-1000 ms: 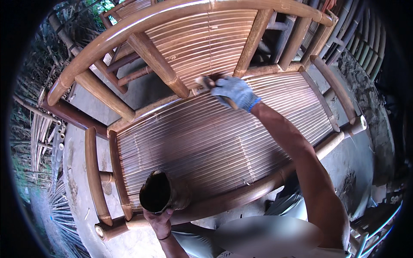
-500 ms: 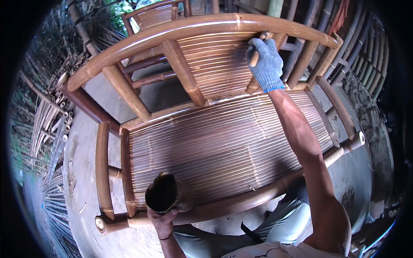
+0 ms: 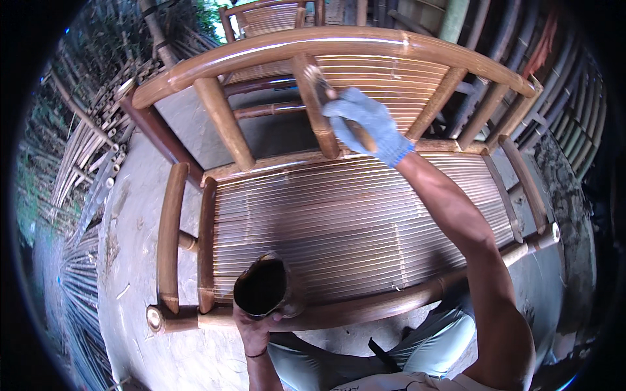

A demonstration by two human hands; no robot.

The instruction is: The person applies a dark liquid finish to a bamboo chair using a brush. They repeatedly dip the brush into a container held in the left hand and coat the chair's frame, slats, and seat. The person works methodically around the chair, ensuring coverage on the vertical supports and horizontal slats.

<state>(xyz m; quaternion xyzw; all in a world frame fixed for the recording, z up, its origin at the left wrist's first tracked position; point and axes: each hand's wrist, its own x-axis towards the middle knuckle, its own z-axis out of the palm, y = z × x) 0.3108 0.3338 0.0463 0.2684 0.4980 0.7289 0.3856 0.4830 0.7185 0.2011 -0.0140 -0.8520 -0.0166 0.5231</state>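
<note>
Before me stands a bamboo bench (image 3: 313, 221) with a slatted seat and a curved top rail. My right hand (image 3: 369, 127), in a blue-grey knit glove, is closed round the wooden handle of a brush (image 3: 318, 83). The bristles lie at the upper part of the left upright (image 3: 313, 107) beside the slatted back panel (image 3: 372, 85). My bare left hand (image 3: 253, 326) grips a dark, open-topped container (image 3: 262, 287) with an uneven rim, held over the front left of the seat. Its inside is too dark to make out.
A second bamboo seat (image 3: 270, 21) stands behind the backrest. Cut bamboo poles (image 3: 85, 163) are heaped at the left, and more poles (image 3: 508, 39) lean at the back right. A reddish cloth (image 3: 542, 45) hangs there. Concrete floor (image 3: 134, 280) surrounds the bench.
My right hand has carried the brush leftward, from the right side of the back panel to its left upright. The view has shifted slightly; my left hand still holds the container.
</note>
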